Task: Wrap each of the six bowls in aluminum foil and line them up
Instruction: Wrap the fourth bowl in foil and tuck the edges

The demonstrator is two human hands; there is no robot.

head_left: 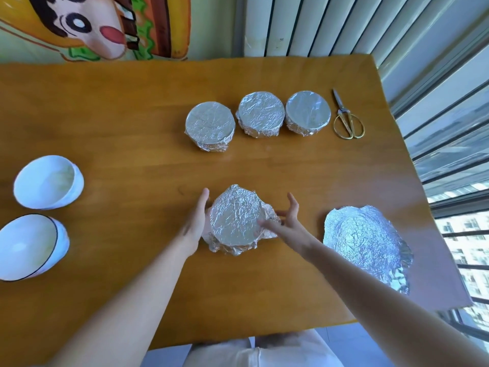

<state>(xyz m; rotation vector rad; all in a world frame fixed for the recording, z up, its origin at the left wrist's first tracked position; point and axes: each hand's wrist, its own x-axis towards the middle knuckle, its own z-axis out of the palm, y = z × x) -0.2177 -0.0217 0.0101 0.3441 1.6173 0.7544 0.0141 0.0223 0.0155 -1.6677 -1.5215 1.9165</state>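
The bowl being wrapped (235, 221) stands near the middle of the wooden table (119, 128), towards its near edge. Crinkled aluminium foil is drawn flat across its top and bunched around its sides. On its right side a loose flap of foil sticks out.

The left hand (195, 221) lies flat against the bowl's left side, fingers straight and together, pointing away from the person and pressing the foil in. The right hand (288, 221) is at the bowl's right side, fingers spread. Its thumb reaches over the foil top near the rim, and the other fingers stand apart by the loose flap. Neither hand curls round the bowl.

Farther back, three bowls already wrapped in foil stand in a row running left to right. They are the left wrapped bowl (210, 123), the middle wrapped bowl (260, 112) and the right wrapped bowl (308, 111). The middle and right ones almost touch, and the left one sits slightly nearer.

Just right of the row lie scissors (348, 120) with gold handles, blades pointing away. A crumpled foil sheet (367, 242) lies on the table to the right of the hands, close to the right edge.

At the left edge two bare white bowls sit tilted on their sides: the far white bowl (47, 181) and the near white bowl (29, 245), which has a dark rim line.

Beyond the table hangs a cartoon picture (92, 27), and a window (449, 128) runs along the right.
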